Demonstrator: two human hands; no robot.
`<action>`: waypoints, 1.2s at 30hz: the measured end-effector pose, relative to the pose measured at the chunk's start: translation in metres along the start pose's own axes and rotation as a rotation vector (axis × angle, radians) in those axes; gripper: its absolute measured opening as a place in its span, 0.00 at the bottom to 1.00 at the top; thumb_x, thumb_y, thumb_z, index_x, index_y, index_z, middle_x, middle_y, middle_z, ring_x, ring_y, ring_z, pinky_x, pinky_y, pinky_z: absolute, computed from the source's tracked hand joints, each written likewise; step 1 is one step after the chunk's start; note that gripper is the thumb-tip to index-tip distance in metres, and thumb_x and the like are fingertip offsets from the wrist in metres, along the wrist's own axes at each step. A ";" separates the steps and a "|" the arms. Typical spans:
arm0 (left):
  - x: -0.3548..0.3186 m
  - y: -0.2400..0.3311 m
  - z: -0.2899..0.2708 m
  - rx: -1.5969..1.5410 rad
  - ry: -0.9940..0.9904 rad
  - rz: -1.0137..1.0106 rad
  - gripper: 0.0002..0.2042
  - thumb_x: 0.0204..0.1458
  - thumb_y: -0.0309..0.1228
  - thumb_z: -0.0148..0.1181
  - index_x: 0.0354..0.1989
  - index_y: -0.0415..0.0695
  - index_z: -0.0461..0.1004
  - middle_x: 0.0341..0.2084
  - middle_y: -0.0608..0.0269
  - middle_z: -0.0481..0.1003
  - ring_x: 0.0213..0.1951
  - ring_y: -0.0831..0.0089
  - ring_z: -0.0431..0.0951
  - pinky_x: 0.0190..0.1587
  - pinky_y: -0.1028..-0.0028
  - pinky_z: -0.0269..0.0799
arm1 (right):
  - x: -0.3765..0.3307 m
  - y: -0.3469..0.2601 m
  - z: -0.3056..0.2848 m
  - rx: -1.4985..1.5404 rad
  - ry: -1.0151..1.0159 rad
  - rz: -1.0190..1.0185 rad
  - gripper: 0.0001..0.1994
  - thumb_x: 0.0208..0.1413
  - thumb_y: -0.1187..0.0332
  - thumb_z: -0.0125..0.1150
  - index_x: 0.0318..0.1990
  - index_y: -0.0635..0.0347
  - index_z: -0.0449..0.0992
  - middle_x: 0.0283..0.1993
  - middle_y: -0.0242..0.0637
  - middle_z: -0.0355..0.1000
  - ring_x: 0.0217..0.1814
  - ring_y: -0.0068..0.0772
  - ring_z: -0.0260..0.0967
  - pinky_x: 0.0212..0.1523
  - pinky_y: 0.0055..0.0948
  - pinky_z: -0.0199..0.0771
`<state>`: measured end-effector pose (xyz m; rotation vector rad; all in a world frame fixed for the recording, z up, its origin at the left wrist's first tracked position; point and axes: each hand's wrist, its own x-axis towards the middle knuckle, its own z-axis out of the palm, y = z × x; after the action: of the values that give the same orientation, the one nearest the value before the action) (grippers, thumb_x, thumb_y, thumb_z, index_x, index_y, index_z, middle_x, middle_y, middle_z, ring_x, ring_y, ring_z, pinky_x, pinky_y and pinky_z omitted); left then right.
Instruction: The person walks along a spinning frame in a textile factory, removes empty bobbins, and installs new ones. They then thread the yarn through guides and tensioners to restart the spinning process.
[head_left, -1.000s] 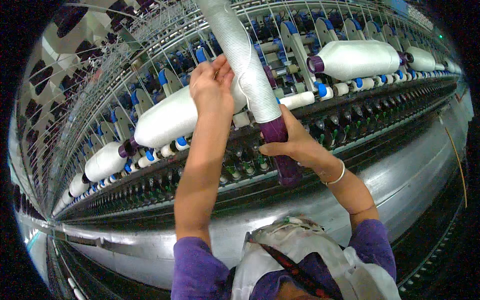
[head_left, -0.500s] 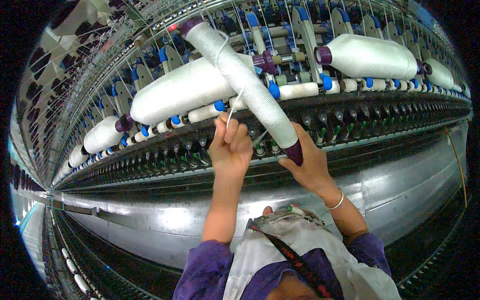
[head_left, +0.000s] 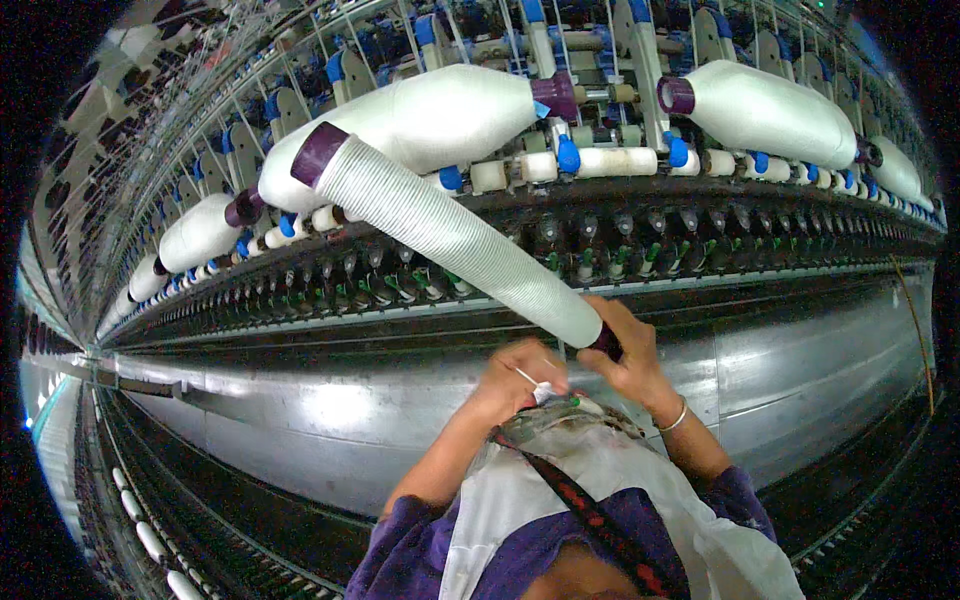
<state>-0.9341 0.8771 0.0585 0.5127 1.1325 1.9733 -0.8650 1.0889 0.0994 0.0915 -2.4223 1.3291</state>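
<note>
My right hand (head_left: pixel 630 358) grips the dark purple lower end of a long bobbin (head_left: pixel 450 240) wound with ridged white yarn. The bobbin slants up and left, its purple far end standing in front of a full white roving package on the machine. My left hand (head_left: pixel 522 380), slightly blurred, is curled at the top of my apron's pouch (head_left: pixel 575 425). A short piece of white yarn (head_left: pixel 527 377) shows at its fingers. Some fingertips are hidden. Green and white bits poke out of the pouch beside that hand.
Ahead runs a long spinning machine with a row of white packages (head_left: pixel 770 115) on purple tubes, above white rollers (head_left: pixel 617 162) and blue clips. Below are dark spindle parts and a shiny metal panel (head_left: pixel 680 385). Several white bobbins (head_left: pixel 150 542) lie in a row at lower left.
My left hand has come down from beside the bobbin to the apron pouch with the white yarn. The bobbin's far end has swung left and lower, and no loose strand crosses it now.
</note>
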 end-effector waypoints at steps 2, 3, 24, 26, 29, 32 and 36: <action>-0.017 -0.041 -0.032 0.682 -0.065 -0.097 0.11 0.48 0.33 0.56 0.39 0.41 0.70 0.30 0.58 0.74 0.32 0.66 0.74 0.36 0.70 0.69 | 0.008 0.002 -0.004 -0.025 0.084 -0.127 0.29 0.44 0.57 0.67 0.53 0.62 0.69 0.44 0.43 0.72 0.43 0.40 0.72 0.44 0.30 0.69; -0.026 -0.059 -0.054 0.916 -0.204 -0.282 0.13 0.50 0.34 0.53 0.40 0.40 0.70 0.33 0.59 0.74 0.36 0.65 0.73 0.40 0.69 0.69 | 0.015 0.003 -0.011 -0.053 0.106 -0.166 0.29 0.45 0.56 0.66 0.53 0.63 0.69 0.44 0.43 0.72 0.44 0.40 0.72 0.45 0.31 0.69; 0.085 0.127 -0.086 -0.236 0.196 0.697 0.31 0.60 0.44 0.45 0.66 0.44 0.44 0.62 0.55 0.56 0.61 0.62 0.59 0.63 0.62 0.54 | 0.097 -0.080 -0.061 -0.048 0.010 -0.256 0.27 0.46 0.56 0.62 0.52 0.65 0.70 0.57 0.51 0.66 0.62 0.49 0.61 0.63 0.39 0.56; 0.104 0.153 -0.066 -0.432 0.126 0.857 0.28 0.61 0.49 0.40 0.64 0.44 0.50 0.58 0.55 0.60 0.58 0.60 0.62 0.62 0.61 0.55 | 0.082 -0.093 -0.066 -0.250 0.138 -0.379 0.25 0.45 0.61 0.62 0.51 0.63 0.71 0.51 0.48 0.70 0.55 0.45 0.68 0.56 0.36 0.63; 0.087 0.141 -0.048 -0.522 0.424 0.682 0.33 0.56 0.51 0.46 0.63 0.41 0.52 0.58 0.53 0.61 0.58 0.57 0.62 0.60 0.59 0.59 | 0.096 -0.092 -0.071 -0.337 0.255 -0.235 0.23 0.46 0.67 0.64 0.52 0.62 0.70 0.46 0.47 0.72 0.47 0.41 0.73 0.48 0.30 0.70; 0.050 0.113 -0.044 -0.007 0.492 0.919 0.25 0.55 0.44 0.49 0.55 0.37 0.63 0.48 0.55 0.71 0.48 0.60 0.72 0.51 0.61 0.69 | 0.144 -0.076 -0.062 -0.562 0.258 -0.371 0.24 0.45 0.64 0.65 0.51 0.55 0.71 0.46 0.39 0.73 0.44 0.45 0.72 0.44 0.35 0.72; 0.013 0.111 -0.059 0.560 0.799 1.014 0.25 0.51 0.44 0.54 0.50 0.36 0.70 0.44 0.55 0.75 0.42 0.64 0.77 0.45 0.64 0.74 | 0.211 -0.059 -0.024 -0.805 0.211 -0.633 0.27 0.39 0.65 0.69 0.52 0.52 0.71 0.45 0.36 0.72 0.40 0.39 0.69 0.40 0.35 0.67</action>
<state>-1.0296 0.8235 0.1224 0.6865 2.2808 2.8384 -1.0399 1.1018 0.2334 0.4257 -2.2688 0.0626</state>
